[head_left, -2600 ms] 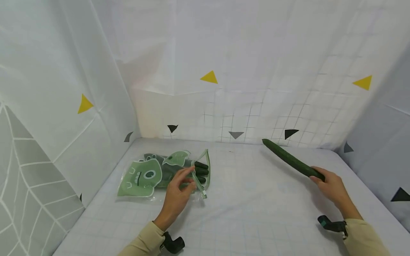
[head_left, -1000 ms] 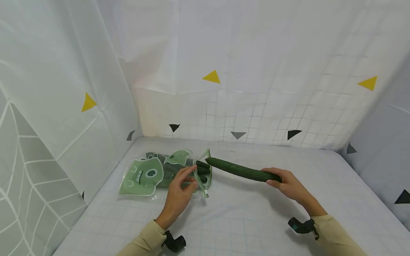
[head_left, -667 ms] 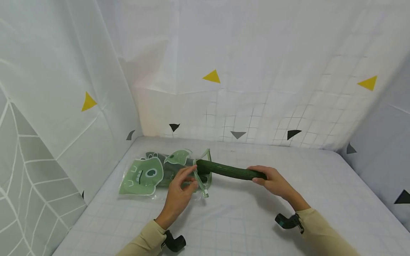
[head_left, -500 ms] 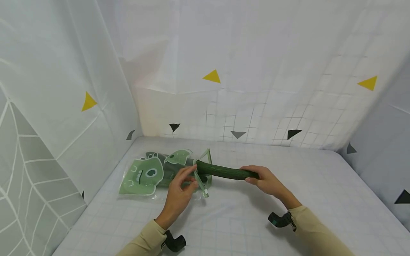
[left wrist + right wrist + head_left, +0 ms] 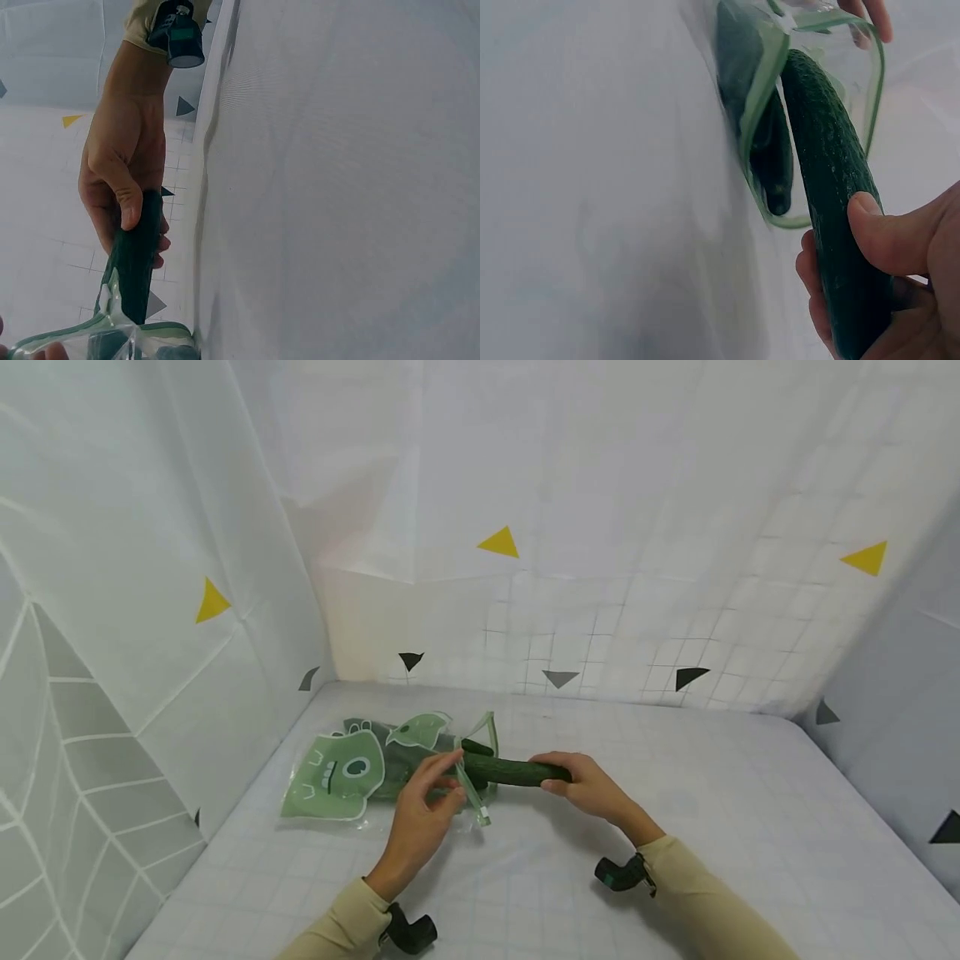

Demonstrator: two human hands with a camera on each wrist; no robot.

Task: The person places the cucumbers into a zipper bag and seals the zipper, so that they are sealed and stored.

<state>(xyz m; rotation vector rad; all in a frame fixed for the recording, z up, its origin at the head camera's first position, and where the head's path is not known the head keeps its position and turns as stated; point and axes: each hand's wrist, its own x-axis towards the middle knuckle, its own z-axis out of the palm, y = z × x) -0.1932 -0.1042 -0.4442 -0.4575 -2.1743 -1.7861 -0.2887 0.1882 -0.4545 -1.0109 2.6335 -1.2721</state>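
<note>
A clear zip bag (image 5: 318,789) with green monster prints lies on the left of the table, its mouth facing right. Several dark cucumbers (image 5: 772,169) lie inside it. My left hand (image 5: 423,818) pinches the bag's near edge at the mouth and keeps it parted; in the left wrist view only fingertips (image 5: 52,351) show. My right hand (image 5: 588,787) grips another cucumber (image 5: 513,772) by its right end, thumb on one side and fingers on the other. The far end of that cucumber is inside the mouth, partly hidden behind the bag's green zip strip (image 5: 471,792).
The white grid-printed cloth (image 5: 712,793) covers the table, and white sheets (image 5: 450,460) with yellow and dark triangles rise at the back and both sides. Black wrist cameras (image 5: 408,931) stick out below each hand, over the cloth.
The right hand has brought the cucumber leftward from the table's right side, turned it toward the bag, and slid its tip through the mouth. The left hand has stayed at the bag's edge.
</note>
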